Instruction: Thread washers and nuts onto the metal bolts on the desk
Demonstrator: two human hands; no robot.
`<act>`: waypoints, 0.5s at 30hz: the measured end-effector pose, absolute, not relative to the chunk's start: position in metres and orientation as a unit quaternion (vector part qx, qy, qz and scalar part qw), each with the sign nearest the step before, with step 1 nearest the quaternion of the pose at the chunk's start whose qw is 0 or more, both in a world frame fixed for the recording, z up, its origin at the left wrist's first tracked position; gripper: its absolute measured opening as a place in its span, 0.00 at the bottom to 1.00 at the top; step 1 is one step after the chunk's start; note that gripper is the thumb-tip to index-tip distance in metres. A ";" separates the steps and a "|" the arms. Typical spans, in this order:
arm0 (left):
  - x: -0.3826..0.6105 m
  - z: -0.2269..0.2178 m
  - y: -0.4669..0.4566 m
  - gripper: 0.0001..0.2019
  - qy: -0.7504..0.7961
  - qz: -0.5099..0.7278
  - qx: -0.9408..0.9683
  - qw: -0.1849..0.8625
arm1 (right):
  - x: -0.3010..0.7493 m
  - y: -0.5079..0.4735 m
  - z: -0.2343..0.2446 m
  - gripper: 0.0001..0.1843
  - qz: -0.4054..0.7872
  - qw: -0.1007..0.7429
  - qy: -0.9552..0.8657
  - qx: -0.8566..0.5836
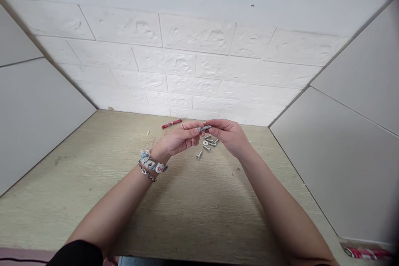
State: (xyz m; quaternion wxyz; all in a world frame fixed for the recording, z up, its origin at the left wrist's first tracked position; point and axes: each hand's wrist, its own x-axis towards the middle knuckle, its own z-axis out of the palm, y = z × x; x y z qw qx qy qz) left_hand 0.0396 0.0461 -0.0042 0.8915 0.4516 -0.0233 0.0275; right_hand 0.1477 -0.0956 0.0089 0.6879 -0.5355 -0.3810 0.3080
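Between my two hands, above the table, is a silver bolt (205, 128) lying roughly sideways. My left hand (183, 138) pinches its left end, where a nut or the head seems to sit; the fingers hide the exact part. Thumb and fingertips of my right hand (229, 133) close on the right end. Just below the hands lies a small pile of loose bolts (207, 148) with a round washer (205, 143) among them. One separate bolt (199, 154) rests a little nearer to me.
A red pen-like stick (171, 124) lies by the back wall, left of my hands. A small white scrap (149, 132) is farther left. White panels (343, 145) and a brick-patterned wall (174, 66) enclose the wooden table (187, 212). Another red object (369, 253) sits at lower right.
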 end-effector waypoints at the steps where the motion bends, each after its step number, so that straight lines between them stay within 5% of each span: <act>1: 0.040 -0.004 0.046 0.07 -0.023 0.030 0.451 0.892 | 0.147 -0.096 0.010 0.13 0.288 0.680 -0.390 -0.550; 15: 0.039 -0.007 0.044 0.09 -0.042 0.021 0.440 0.897 | 0.143 -0.100 0.013 0.11 0.245 0.648 -0.421 -0.586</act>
